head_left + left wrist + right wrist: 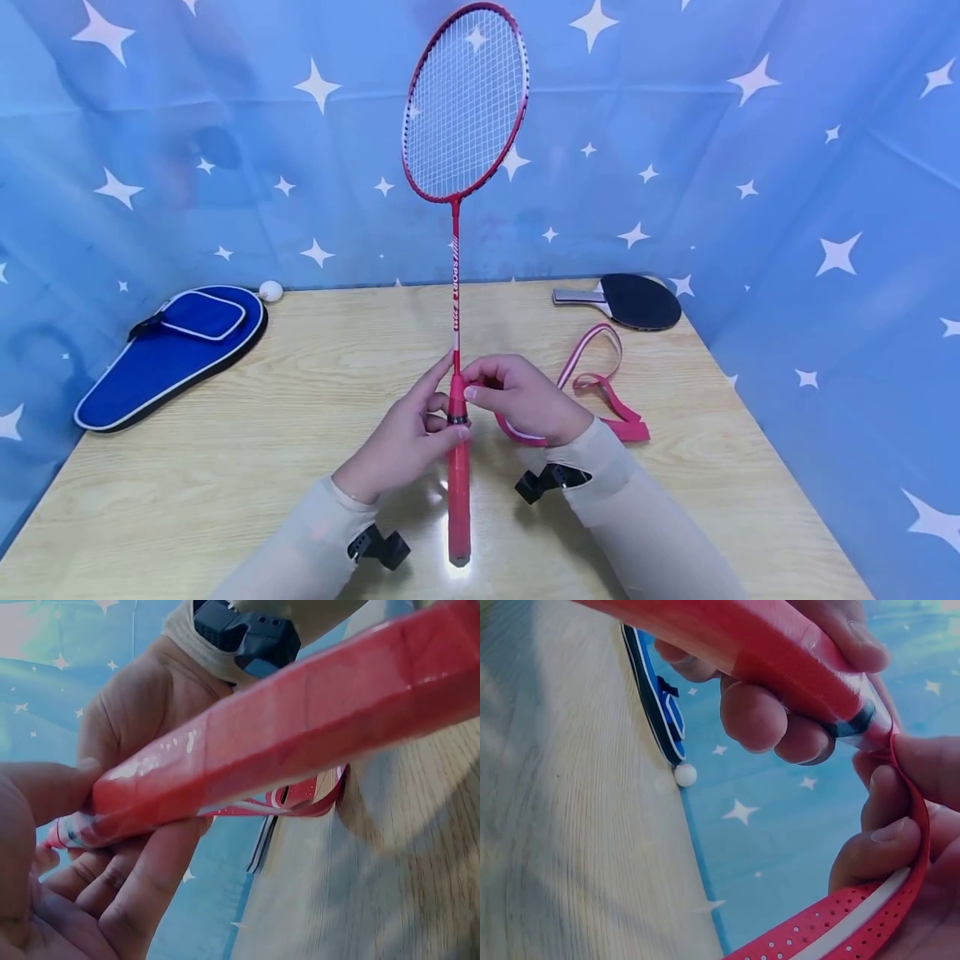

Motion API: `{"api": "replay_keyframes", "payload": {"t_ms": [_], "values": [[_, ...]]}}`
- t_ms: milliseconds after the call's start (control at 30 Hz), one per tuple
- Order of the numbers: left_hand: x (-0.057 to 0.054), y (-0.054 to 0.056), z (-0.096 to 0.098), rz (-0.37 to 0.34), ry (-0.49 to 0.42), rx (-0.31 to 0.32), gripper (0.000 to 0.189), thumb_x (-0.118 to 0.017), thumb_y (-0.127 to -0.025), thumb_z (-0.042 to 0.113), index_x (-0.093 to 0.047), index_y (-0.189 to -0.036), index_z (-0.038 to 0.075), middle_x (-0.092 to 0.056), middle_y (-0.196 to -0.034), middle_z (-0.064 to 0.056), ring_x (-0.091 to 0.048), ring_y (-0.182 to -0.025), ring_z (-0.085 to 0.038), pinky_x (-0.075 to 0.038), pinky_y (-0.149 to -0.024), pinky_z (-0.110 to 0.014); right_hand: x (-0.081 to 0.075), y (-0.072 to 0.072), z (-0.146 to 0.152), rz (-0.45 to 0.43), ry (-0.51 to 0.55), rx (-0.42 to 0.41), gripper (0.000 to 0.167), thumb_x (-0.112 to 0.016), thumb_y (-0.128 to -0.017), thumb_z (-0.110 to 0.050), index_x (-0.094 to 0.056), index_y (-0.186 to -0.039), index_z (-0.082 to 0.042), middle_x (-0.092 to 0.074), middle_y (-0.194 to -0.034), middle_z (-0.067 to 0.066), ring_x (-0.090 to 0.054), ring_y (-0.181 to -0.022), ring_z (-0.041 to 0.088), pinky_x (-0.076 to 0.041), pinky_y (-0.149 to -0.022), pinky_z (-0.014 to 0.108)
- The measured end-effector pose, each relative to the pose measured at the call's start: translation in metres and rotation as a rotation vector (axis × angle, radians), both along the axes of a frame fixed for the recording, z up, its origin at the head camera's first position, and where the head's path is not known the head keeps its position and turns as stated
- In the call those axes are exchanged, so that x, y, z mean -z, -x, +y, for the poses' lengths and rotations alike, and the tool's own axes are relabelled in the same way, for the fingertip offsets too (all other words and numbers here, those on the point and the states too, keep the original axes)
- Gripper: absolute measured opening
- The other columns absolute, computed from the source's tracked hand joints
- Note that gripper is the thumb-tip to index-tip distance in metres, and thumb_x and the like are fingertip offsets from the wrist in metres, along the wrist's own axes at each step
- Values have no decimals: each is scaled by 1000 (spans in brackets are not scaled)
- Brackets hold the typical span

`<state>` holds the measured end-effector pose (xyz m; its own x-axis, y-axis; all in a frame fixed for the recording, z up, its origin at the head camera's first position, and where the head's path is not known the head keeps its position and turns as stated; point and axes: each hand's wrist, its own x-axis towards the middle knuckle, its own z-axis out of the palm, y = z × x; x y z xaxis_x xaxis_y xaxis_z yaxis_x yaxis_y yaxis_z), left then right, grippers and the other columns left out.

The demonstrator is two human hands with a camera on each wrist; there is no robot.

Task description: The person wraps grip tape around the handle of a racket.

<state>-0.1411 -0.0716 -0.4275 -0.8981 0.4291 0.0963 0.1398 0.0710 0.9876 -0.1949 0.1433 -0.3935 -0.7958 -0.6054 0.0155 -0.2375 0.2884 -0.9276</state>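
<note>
A red badminton racket (459,492) stands nearly upright before me, its strung head at the top of the head view and its handle pointing down. My left hand (408,433) grips the upper handle around a dark band, thumb on one side and fingers on the other. My right hand (525,396) pinches the end of a perforated red grip tape (921,825) against the cone just above that band. From there the tape, with a white strip along it, trails in loops onto the table at right. The red handle (300,705) crosses the left wrist view.
A blue paddle case (172,358) with white piping lies at the left of the wooden table (225,500). Beside its top sits a white ball (271,291). At the back right rests a black table tennis paddle (641,302). A blue star-patterned cloth (795,167) hangs behind.
</note>
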Motion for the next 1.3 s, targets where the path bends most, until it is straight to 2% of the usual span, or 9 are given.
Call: {"api": "replay_keyframes", "payload": {"t_ms": [167,300,467,600,767,967,1033,1200,1300], "values": [[2,0,-1,-9,-22,33,100,-73,-96,0,-16,-169,37,-70,-106,-18,-77,-88,-27,-66,-78,-34,-1,-3,1,0,-6,6,16,-65,-103,-9,-77,-114,-8,-64,-93,8,-56,-86,25,-50,-79,30],[3,0,0,-12,-48,50,100,-71,-97,-1,-15,-170,37,-70,-107,-18,-77,-94,-37,-66,-79,-35,1,-3,3,6,-2,11,16,-65,-103,-8,-77,-114,-8,-64,-93,10,-56,-85,25,-49,-77,30],[4,0,0,-6,-91,63,99,-68,-98,-3,-12,-170,34,-68,-112,-24,-73,-102,-50,-65,-85,-35,4,-2,2,-20,25,-4,21,-63,-105,-10,-75,-121,-3,-68,-100,15,-59,-90,27,-52,-82,30],[6,1,0,-1,-101,76,99,-68,-98,-3,-12,-170,35,-66,-118,-31,-72,-106,-51,-64,-89,-34,6,-2,2,-35,36,-28,25,-60,-106,-9,-74,-125,1,-72,-105,10,-63,-95,28,-54,-87,30],[9,2,0,7,-89,80,98,-67,-99,-2,-11,-171,31,-69,-119,-26,-73,-106,-48,-64,-90,-33,7,-3,0,-42,41,-31,23,-59,-106,-8,-74,-122,-1,-71,-100,7,-63,-91,25,-54,-85,29],[10,2,0,41,-47,85,97,-70,-98,1,-12,-171,29,-74,-118,-18,-74,-105,-46,-64,-88,-31,10,-4,-1,-45,49,-42,17,-59,-105,-5,-74,-114,-1,-68,-91,8,-59,-91,47,-54,-80,33],[10,2,0,49,-26,79,97,-70,-97,1,-14,-170,28,-75,-117,-17,-76,-102,-41,-64,-86,-31,11,-3,-1,-46,50,-44,16,-59,-105,-4,-73,-113,-1,-67,-91,9,-58,-91,49,-54,-79,31],[8,1,0,53,29,45,96,-71,-95,2,-17,-169,28,-70,-112,-16,-78,-89,-24,-65,-77,-32,13,-2,-1,-39,41,-31,15,-62,-104,-6,-74,-111,-2,-66,-93,16,-58,-86,34,-51,-78,28],[7,1,1,43,41,23,95,-72,-95,2,-19,-169,30,-64,-108,-16,-76,-85,-21,-65,-72,-32,13,-2,-1,-31,44,-17,13,-63,-103,-7,-74,-110,-3,-65,-92,15,-55,-83,25,-48,-77,28]]}}
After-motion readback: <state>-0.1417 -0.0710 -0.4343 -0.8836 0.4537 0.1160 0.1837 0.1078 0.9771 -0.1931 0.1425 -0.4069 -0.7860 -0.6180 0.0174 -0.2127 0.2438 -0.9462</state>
